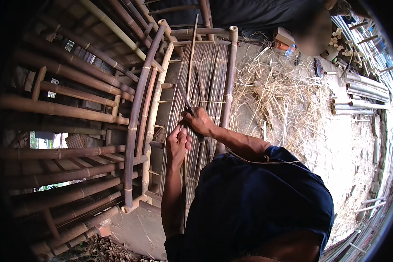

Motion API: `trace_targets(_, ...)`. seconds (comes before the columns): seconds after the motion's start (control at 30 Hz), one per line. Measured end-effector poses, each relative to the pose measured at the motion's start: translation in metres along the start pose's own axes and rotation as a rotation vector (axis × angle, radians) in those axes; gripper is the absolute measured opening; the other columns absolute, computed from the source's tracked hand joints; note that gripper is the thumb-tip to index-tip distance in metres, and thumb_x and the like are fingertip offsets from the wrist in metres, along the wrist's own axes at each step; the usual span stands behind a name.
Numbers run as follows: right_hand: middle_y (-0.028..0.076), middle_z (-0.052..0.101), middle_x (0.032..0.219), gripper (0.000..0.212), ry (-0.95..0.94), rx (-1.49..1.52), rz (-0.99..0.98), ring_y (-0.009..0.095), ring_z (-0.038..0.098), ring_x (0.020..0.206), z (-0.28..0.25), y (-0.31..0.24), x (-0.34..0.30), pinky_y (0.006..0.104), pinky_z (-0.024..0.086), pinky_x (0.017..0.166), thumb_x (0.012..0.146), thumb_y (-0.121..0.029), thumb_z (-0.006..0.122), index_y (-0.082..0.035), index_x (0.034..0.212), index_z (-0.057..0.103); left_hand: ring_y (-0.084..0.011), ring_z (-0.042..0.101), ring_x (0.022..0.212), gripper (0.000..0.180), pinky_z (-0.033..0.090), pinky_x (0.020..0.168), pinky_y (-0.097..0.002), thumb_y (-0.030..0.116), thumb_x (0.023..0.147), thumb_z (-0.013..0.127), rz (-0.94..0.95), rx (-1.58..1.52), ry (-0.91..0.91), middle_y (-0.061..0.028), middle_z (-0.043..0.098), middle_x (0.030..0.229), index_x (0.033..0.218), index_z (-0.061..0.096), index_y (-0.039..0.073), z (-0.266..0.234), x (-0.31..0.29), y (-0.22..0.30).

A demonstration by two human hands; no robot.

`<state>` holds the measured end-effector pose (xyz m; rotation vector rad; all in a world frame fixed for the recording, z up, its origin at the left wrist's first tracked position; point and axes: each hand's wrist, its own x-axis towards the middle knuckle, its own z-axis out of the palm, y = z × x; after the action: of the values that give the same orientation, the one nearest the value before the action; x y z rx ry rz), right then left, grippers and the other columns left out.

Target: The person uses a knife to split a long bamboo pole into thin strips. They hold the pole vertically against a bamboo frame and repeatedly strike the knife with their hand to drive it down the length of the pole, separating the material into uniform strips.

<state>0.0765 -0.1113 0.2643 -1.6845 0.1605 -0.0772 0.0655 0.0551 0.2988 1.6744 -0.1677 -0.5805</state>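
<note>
Both of my hands are close together over the slatted top of a bamboo bench (217, 74). In my right hand (200, 121) is a knife (184, 97), its narrow dark blade pointing away and slightly left; the fingers are closed round its handle. My left hand (177, 142), just nearer and to the left, has its fingers curled round a long bamboo strip (191, 65). The strip runs lengthwise above the slats, reaching past the bench's far end, and shows again below my left wrist. Where the blade and strip meet is partly covered by my fingers.
Bamboo pole framework (65, 111) fills the left side. Loose bamboo shavings (275, 91) cover the ground right of the bench. Beyond them are a cardboard box (285, 37) and stacked poles (367, 89). Cut bamboo pieces (111, 249) lie at lower left. Another person (312, 30) is at upper right.
</note>
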Motion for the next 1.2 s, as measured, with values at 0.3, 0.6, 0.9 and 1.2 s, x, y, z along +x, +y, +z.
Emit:
trace_targets(0.3,0.014,0.065,0.064,0.077,-0.151,-0.975,-0.258,0.029,0.063,0.051,-0.06,-0.001,-0.007,0.0417,0.047,0.045,0.093,-0.075,0.03,-0.009,0.093,0.07,-0.0025,0.038,0.051,0.04,0.031,0.044,-0.0208,0.022,0.1,0.058,0.093,0.215,0.225,0.0048,0.046,0.062,0.132,0.057,-0.001,-0.012,-0.027,-0.041)
trace_targets(0.6,0.003,0.048,0.052,0.08,0.344,-1.374,-0.88,0.013,0.046,0.042,-0.061,0.043,0.016,0.031,0.043,0.041,0.09,-0.078,0.032,-0.007,0.088,0.068,-0.0078,0.035,0.056,0.036,0.03,0.048,-0.0294,0.015,0.1,0.054,0.157,0.388,0.242,-0.0015,0.035,0.06,0.128,0.058,-0.007,-0.007,-0.086,0.003)
trace_targets(0.9,-0.001,0.041,0.042,0.078,0.052,-0.94,-0.214,0.009,0.033,0.034,-0.102,0.043,0.046,0.0325,0.028,0.03,0.095,-0.074,0.025,-0.014,0.058,0.057,-0.0076,0.037,0.053,0.045,0.032,0.047,-0.0301,0.027,0.102,0.05,0.106,0.42,0.161,-0.0007,0.037,0.056,0.134,0.055,-0.004,-0.026,-0.149,-0.013)
trace_targets(1.2,0.001,0.046,0.048,0.088,0.063,-0.841,0.116,0.011,0.039,0.04,-0.134,0.026,0.08,0.0305,0.036,0.036,0.089,-0.082,0.019,-0.013,0.076,0.071,-0.0066,0.036,0.054,0.053,0.029,0.048,-0.0279,0.033,0.1,0.052,0.116,0.39,0.14,0.0024,0.035,0.058,0.135,0.053,-0.006,-0.042,-0.161,-0.009)
